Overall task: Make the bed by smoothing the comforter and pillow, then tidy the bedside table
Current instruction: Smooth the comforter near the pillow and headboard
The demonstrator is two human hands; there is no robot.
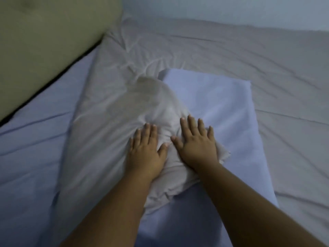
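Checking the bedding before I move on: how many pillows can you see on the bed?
1: a pale blue pillow lies mid-bed, its left side under the bunched comforter. More may be hidden beneath.

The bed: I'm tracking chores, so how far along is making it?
Early to midway. The comforter is spread over the bed but creased. In hand: the left hand and right hand press flat on a bunched fold of it beside the pillow. Left: flattening that fold, smoothing the creases. The bedside table is out of view.
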